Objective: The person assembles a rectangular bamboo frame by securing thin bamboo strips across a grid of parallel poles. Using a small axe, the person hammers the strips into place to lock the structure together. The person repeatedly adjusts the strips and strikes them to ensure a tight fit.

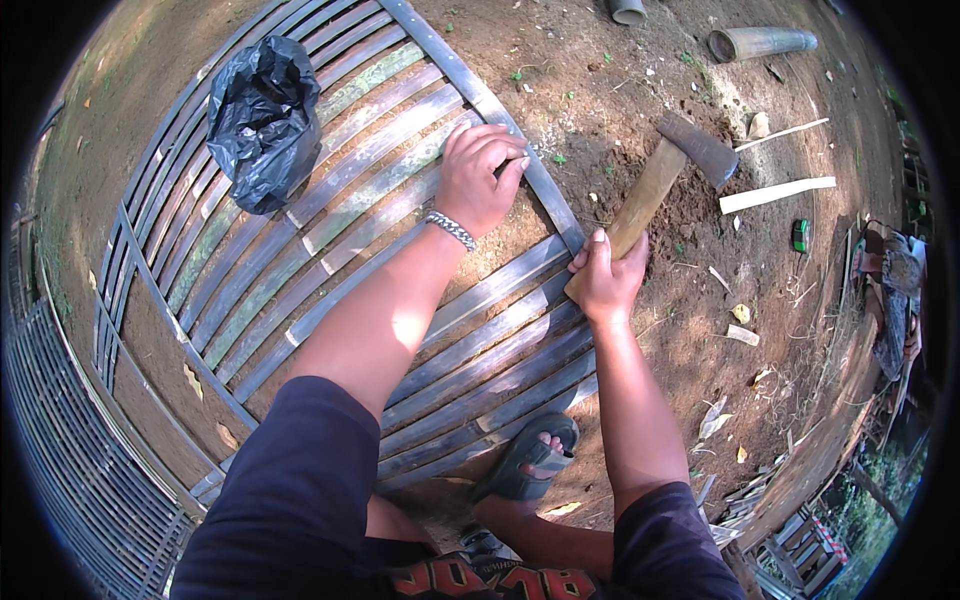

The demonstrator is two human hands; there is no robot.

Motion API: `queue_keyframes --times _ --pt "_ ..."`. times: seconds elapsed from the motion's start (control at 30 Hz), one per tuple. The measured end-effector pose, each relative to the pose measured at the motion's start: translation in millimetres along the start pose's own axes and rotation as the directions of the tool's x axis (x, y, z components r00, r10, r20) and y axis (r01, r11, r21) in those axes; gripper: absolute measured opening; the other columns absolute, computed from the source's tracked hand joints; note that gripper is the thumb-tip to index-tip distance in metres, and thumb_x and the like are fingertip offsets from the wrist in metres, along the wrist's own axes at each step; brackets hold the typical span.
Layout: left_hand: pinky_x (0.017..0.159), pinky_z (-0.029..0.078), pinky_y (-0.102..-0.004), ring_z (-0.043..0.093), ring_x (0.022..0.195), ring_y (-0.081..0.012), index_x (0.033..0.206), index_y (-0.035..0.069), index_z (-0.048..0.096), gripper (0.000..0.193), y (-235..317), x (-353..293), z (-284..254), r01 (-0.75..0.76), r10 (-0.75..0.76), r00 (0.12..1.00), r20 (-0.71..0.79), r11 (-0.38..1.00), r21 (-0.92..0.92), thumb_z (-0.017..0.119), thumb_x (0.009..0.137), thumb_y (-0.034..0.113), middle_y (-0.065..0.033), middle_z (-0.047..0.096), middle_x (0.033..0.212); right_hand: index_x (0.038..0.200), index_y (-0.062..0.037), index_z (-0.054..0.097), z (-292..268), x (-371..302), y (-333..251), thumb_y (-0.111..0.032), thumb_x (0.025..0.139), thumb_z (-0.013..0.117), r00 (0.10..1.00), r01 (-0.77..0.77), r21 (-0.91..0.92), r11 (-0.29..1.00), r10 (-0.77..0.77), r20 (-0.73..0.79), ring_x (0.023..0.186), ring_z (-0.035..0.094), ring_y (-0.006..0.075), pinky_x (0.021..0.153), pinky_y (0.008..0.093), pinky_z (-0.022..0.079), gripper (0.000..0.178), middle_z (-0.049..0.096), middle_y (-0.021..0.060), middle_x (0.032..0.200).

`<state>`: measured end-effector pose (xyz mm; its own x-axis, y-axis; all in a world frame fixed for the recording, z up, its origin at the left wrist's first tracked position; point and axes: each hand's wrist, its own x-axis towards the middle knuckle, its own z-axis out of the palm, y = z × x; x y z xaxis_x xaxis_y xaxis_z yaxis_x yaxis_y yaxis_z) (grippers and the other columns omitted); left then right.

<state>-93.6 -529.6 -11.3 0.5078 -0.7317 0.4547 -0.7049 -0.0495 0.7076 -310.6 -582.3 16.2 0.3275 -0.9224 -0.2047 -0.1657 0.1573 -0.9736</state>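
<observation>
In my right hand (pixel 612 282) is a hatchet, gripped near the lower end of its wooden handle (pixel 648 198). Its dark metal head (pixel 700 148) is over bare soil to the right of a slatted bamboo panel (pixel 460 75). My left hand (pixel 484 178) is closed at the panel's right-hand rail, fingers curled and thumb pressed in; whatever it may hold is hidden. A braided bracelet (pixel 451 230) circles the left wrist. On the slats at upper left sits a crumpled black plastic bag (pixel 262 125), its mouth open.
Pale split strips (pixel 778 194) and a small green object (pixel 800 235) lie on the dirt at right. A cut bamboo tube (pixel 762 43) lies farther off. Another slatted panel (pixel 80 450) is at far left. My sandalled foot (pixel 530 458) is beside the panel's near end.
</observation>
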Motion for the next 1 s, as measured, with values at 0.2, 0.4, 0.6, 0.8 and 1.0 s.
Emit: queue_keyframes --times 0.2,0.4,0.6,0.8,1.0 --pt "0.105 0.044 -0.0415 0.066 0.113 -0.0235 0.089 0.012 0.079 0.007 7.6 1.8 5.3 -0.006 -0.001 0.998 0.061 0.992 0.124 0.076 0.086 0.017 0.0 0.078 0.102 0.119 0.0013 0.046 0.6 0.3 -0.4 -0.014 0.101 0.063 0.999 -0.032 -0.176 0.984 0.027 -0.032 0.055 0.065 0.0148 0.052 0.0299 0.053 0.029 0.063 0.0056 0.07" --pt "0.103 0.043 -0.0406 0.064 0.114 -0.0211 0.085 0.013 0.079 0.005 18.0 7.0 4.1 0.023 -0.047 0.991 0.122 0.981 0.194 0.077 0.083 0.018 0.003 0.076 0.103 0.116 -0.0004 0.047 1.9 -1.3 -14.4 -0.018 0.1 0.065 0.998 -0.05 -0.311 0.949 0.037 -0.049 0.053 0.067 0.0186 0.051 0.0335 0.053 0.03 0.063 0.0058 0.064" --pt "0.102 0.042 -0.0411 0.063 0.112 -0.0213 0.083 0.013 0.077 0.004 18.3 6.0 5.1 0.033 -0.047 0.995 0.084 0.987 0.155 0.076 0.082 0.017 0.0039 0.075 0.102 0.115 -0.0011 0.049 -1.0 -3.1 -13.7 -0.021 0.101 0.064 0.999 -0.033 -0.356 0.934 0.034 -0.005 0.052 0.067 0.0193 0.052 0.0342 0.052 0.029 0.062 0.0052 0.061" --pt "0.101 0.043 -0.0405 0.063 0.112 -0.0214 0.083 0.013 0.077 0.003 12.2 6.9 2.4 0.026 -0.041 0.995 0.088 0.986 0.162 0.076 0.081 0.015 0.0041 0.075 0.104 0.137 0.0 0.048 -8.7 -25.1 -38.4 -0.018 0.101 0.061 0.983 0.065 -0.529 0.846 0.039 0.182 0.088 0.072 0.0423 0.077 0.0461 0.057 0.042 0.071 0.0233 0.096" --pt "0.101 0.043 -0.0408 0.063 0.114 -0.0223 0.084 0.012 0.077 0.005 12.3 4.5 5.4 0.03 -0.045 0.995 0.088 0.985 0.171 0.077 0.081 0.016 0.003 0.075 0.104 0.143 -0.0028 0.046 -21.0 -48.7 -51.4 -0.012 0.099 0.06 0.929 0.29 -0.648 0.704 -0.046 0.366 0.098 0.07 0.0491 0.081 0.0524 0.057 0.048 0.071 0.0285 0.106"
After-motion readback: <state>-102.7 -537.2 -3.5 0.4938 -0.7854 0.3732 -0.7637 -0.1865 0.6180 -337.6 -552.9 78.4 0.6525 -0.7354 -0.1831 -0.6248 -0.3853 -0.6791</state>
